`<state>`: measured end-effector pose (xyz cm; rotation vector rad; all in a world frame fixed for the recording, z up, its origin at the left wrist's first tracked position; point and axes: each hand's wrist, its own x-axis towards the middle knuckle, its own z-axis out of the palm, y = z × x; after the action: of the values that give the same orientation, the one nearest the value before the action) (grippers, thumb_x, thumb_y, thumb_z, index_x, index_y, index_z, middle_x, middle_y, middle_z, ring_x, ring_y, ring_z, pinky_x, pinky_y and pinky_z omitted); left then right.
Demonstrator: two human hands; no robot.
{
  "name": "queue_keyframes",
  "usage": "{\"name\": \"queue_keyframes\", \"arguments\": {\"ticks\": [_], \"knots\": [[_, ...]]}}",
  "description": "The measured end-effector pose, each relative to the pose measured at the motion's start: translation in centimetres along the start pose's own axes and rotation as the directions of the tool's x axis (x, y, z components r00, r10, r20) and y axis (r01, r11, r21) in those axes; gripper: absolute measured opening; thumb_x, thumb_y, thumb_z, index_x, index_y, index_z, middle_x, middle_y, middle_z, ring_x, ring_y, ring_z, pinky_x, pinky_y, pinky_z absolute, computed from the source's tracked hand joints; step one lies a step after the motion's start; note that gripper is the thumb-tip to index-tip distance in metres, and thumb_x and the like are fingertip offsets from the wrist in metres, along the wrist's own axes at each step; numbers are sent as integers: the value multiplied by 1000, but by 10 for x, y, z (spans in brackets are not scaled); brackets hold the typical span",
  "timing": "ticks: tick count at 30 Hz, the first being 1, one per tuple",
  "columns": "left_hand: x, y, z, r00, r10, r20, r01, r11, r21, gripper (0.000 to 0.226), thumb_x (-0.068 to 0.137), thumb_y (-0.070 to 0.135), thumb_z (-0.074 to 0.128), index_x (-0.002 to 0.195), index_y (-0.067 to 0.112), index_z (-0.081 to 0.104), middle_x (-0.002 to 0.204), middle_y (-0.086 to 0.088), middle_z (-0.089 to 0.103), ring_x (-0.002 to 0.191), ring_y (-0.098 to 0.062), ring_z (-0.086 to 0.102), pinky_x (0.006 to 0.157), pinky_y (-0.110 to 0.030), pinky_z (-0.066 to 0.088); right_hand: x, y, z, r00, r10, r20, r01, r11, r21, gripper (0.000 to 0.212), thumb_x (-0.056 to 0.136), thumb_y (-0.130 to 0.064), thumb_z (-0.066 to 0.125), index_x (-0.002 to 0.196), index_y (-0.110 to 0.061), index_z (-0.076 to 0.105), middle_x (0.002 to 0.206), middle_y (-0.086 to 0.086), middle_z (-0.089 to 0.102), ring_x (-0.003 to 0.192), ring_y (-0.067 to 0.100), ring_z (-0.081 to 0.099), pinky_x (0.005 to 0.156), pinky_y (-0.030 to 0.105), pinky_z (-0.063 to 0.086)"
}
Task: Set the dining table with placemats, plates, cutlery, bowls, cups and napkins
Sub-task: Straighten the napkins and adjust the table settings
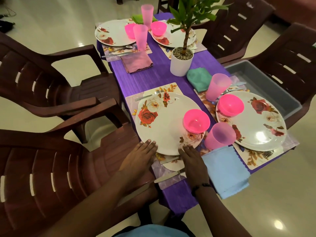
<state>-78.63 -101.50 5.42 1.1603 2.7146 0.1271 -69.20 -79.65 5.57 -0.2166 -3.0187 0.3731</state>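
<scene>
On the purple table, a floral plate [164,124] lies on the near-left placemat [171,173] with a pink bowl [196,120] on its right side. My left hand [139,159] and my right hand [192,159] both touch the plate's near rim with straight fingers. A knife [168,177] and other cutlery lie on the placemat between my hands. A pink cup [219,135] stands right of the plate, with a light blue napkin [225,170] below it. Three more places show plates, bowls and cups.
A potted plant in a white pot [181,63] stands mid-table, with a teal napkin [199,79] and a mauve napkin [136,61] nearby. Brown plastic chairs [51,168] surround the table. A grey tub [266,86] sits on the right chair.
</scene>
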Motion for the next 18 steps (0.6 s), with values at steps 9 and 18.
{"name": "queue_keyframes", "arguments": {"ticks": [9, 18], "knots": [[-7, -2, 7, 998, 22, -52, -22, 1000, -6, 51, 104, 37, 33, 151, 18, 35, 157, -2, 33, 147, -21, 26, 117, -36, 11, 11, 5, 1, 993, 85, 88, -94, 990, 107, 41, 78, -5, 76, 115, -22, 70, 125, 6, 65, 119, 28, 59, 86, 42, 55], [-14, -1, 13, 982, 31, -187, -29, 999, 13, 53, 91, 29, 66, 140, 14, 53, 144, -5, 53, 135, -23, 48, 109, -39, 33, 15, 2, -1, 996, 49, 69, -55, 994, 94, 42, 73, -2, 79, 111, -20, 72, 119, 7, 69, 111, 28, 64, 82, 41, 57]]}}
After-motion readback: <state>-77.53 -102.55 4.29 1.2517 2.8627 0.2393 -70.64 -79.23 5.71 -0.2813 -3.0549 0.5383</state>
